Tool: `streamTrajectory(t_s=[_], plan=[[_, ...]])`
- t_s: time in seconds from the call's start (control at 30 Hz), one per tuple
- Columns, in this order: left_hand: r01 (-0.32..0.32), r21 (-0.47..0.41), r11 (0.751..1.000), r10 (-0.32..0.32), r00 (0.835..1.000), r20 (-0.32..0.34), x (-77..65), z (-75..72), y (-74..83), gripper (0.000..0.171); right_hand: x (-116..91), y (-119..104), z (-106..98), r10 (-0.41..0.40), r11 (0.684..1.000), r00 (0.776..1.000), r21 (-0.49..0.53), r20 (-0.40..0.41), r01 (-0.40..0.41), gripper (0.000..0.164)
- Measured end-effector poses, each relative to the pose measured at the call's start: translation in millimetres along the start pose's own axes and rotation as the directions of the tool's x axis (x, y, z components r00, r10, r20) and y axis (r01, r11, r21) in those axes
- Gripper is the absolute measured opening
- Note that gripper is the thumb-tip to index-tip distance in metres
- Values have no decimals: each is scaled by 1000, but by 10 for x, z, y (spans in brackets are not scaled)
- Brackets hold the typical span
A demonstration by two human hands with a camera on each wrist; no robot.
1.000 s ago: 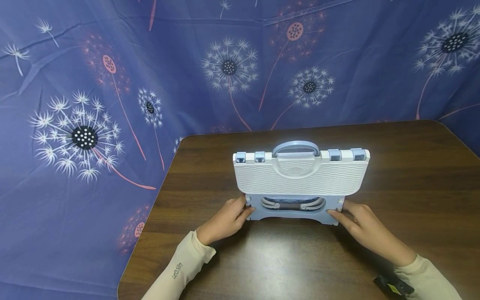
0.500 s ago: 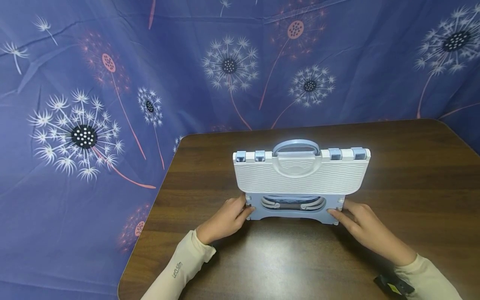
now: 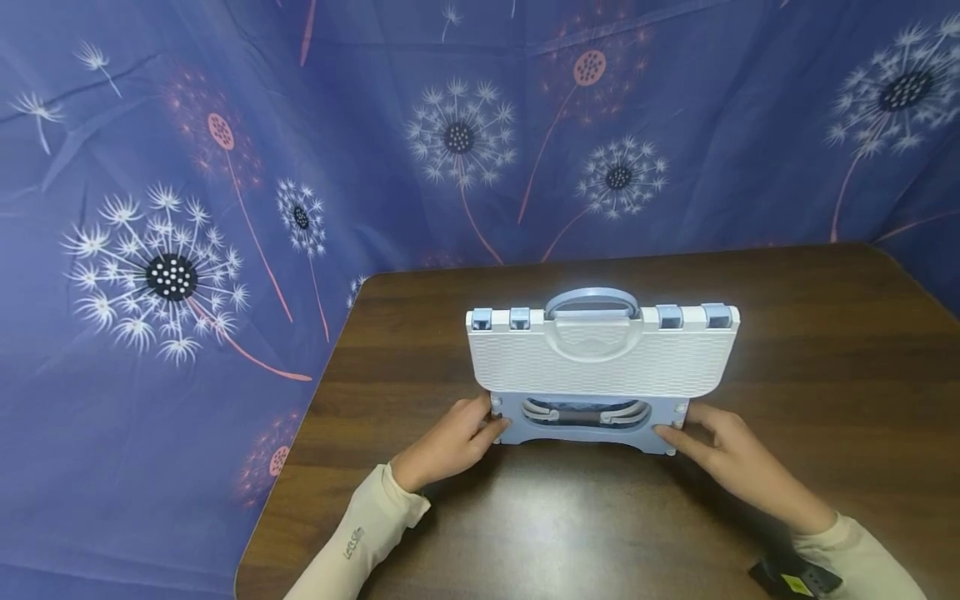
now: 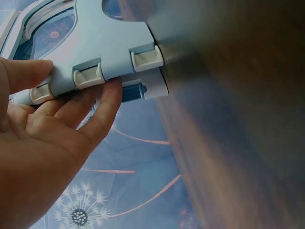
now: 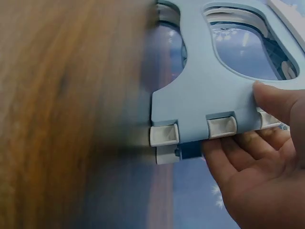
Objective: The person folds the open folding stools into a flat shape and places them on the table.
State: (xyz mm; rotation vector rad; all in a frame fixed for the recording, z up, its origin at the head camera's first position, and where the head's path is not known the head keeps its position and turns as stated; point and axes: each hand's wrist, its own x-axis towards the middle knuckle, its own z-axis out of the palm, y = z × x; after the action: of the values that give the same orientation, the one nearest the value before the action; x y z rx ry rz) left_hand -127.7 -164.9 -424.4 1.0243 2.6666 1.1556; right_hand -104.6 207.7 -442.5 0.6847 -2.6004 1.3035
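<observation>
A folding step stool (image 3: 600, 367) with a white textured top, blue hinge pieces and a blue carry handle (image 3: 592, 294) stands on the wooden table. Below its top shows a blue leg panel (image 3: 585, 432) with an oval cut-out. My left hand (image 3: 453, 442) grips the panel's left edge, thumb on the near face and fingers behind. On the opposite edge, my right hand (image 3: 738, 458) holds it the same way. Both wrist views show fingers curled under the panel edge beside white hinge tabs (image 4: 89, 76). The lower panel edge meets the tabletop in the right wrist view (image 5: 164, 107).
The brown wooden table (image 3: 555, 533) has rounded corners. Behind it and on the left hangs a blue cloth (image 3: 360, 125) with a dandelion print. A black strap (image 3: 795, 575) with a yellow mark lies at the right sleeve (image 3: 855, 554).
The stool and both hands keep the same pose. The whole head view has shifted slightly, with the scene sitting a little lower now.
</observation>
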Motion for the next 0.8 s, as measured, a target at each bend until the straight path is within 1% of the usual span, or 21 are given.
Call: streamTrajectory(t_s=[0.07,0.17,0.3,0.37,0.4,0.5,0.57,0.63,0.7,0.8], plan=[[0,-28,1000,0,1000,-12,-8,-7,-7,24,-2,-10,-10,24,1000,1000,17,15,-24,21],[-26,-27,999,24,998,-52,-16,-41,-24,25,-1,-18,-28,37,999,999,-4,19,-37,21],[-58,2,998,58,992,-110,-16,-113,-32,30,-15,-33,-74,51,997,999,-58,-15,-51,25],[-70,7,998,70,989,-132,-12,-148,-21,29,-38,-42,-105,60,996,998,-67,-37,-62,29],[-75,4,997,75,987,-139,-10,-166,-10,31,-52,-49,-120,66,995,997,-65,-45,-69,30],[-87,10,996,87,982,-168,-6,-209,19,27,-89,-79,-165,88,995,993,-45,-78,-91,31],[-79,24,997,82,978,-190,-9,-228,34,28,-97,-101,-192,99,994,989,-32,-108,-103,33],[-55,45,997,63,976,-210,-15,-238,40,34,-90,-120,-207,94,995,987,-10,-133,-97,38],[-26,67,997,40,976,-216,-20,-234,33,46,-78,-130,-207,88,996,985,5,-147,-88,44],[-10,85,996,27,979,-201,-21,-211,14,63,-58,-122,-187,74,997,989,18,-124,-72,58]])
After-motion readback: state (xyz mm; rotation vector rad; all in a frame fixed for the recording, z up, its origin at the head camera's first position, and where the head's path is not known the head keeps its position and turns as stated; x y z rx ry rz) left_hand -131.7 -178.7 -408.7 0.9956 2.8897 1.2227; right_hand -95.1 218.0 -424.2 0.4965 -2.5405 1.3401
